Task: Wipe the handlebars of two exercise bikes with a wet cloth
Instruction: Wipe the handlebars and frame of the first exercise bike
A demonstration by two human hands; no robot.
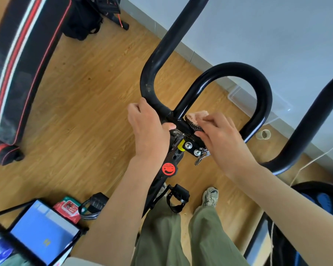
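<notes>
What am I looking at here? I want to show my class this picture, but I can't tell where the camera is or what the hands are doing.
The camera sits on the person's head, looking down, so you see their own arms and legs. The black looping tube is an exercise bike's handlebar. The left hand grips the bar near its centre. The right hand presses a cloth against the centre clamp. Below is a red resistance knob. On the wooden floor lies a red packet.
</notes>
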